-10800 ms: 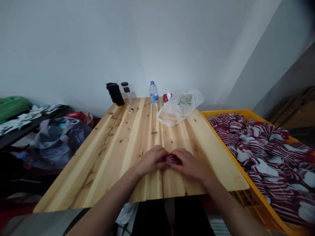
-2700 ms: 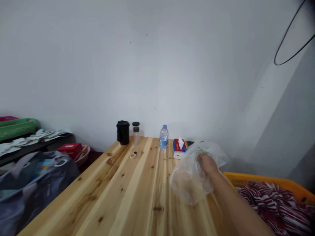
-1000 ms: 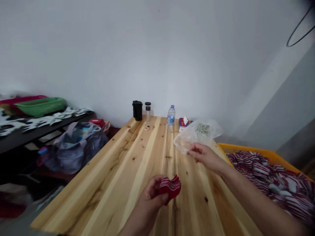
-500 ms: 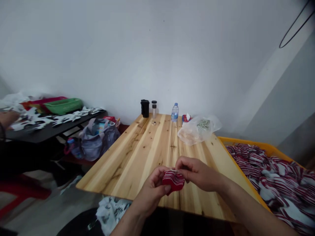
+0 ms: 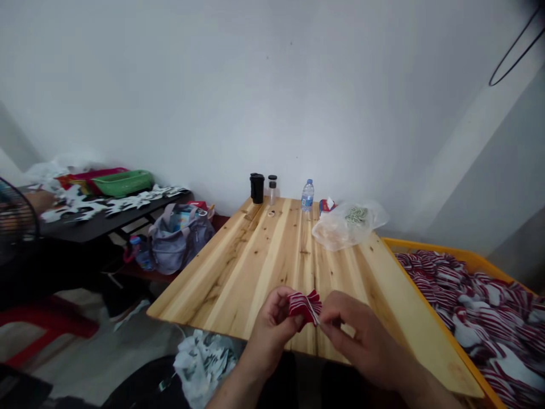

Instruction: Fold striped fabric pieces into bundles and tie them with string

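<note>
Above the near edge of the wooden table (image 5: 255, 272), my left hand (image 5: 275, 326) pinches a small red and white striped cloth piece (image 5: 303, 307) between thumb and fingers. A thin pale cord or band crosses the cloth. At the cloth's right side, my right hand (image 5: 355, 332) has thumb and forefinger closed on the end of this pale band. The cloth looks gathered, with its folds fanned out at the top. Farther back on the table lies a clear plastic bag (image 5: 334, 230) with a bundle of pale green cords (image 5: 356, 215) in it.
At the table's far end stand a black cup (image 5: 257, 188), a small jar and a water bottle (image 5: 307, 196). A yellow crate (image 5: 466, 258) of striped cloth is at right. On the left are a purple bag (image 5: 176, 244), a black table, a fan and another person's arm.
My right hand has moved down and right, drawing the pale band across the cloth. The cloth has turned and its folds fan out. The view has shifted slightly left.
</note>
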The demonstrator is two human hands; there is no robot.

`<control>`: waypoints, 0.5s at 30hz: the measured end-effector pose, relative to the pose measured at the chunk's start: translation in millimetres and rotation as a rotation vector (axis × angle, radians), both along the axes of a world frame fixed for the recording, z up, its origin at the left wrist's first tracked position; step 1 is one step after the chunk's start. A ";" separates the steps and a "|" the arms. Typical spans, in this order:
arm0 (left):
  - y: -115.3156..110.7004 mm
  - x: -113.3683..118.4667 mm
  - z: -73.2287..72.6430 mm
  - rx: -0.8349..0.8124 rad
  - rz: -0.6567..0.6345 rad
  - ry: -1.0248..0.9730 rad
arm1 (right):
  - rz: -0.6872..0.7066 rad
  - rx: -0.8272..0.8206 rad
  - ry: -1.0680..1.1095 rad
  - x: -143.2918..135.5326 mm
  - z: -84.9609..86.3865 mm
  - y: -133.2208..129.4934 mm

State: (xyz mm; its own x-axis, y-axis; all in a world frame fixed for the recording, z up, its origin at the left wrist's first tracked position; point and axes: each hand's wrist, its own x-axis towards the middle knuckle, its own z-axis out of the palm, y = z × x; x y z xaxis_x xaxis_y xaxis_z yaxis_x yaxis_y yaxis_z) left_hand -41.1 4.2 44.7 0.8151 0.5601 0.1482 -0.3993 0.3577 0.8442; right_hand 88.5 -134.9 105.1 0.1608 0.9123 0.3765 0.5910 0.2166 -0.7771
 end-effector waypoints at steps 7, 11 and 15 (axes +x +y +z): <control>-10.4 9.4 7.0 0.009 0.201 0.010 | -0.145 0.119 -0.223 -17.6 -38.0 -10.3; -11.1 10.1 -3.5 -0.369 0.049 -0.020 | -0.198 0.042 0.204 -20.7 -55.4 -5.3; -17.3 8.9 -15.2 -0.618 -0.080 -0.026 | -0.155 0.117 0.954 -27.8 -64.4 -2.0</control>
State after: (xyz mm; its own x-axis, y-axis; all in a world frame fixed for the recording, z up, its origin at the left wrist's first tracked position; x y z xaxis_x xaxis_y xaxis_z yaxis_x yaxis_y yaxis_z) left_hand -32.1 -13.1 29.5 0.8583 0.4862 -0.1640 -0.3687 0.8067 0.4618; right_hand 60.7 -136.9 40.7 0.5603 0.8206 0.1125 -0.2472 0.2953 -0.9229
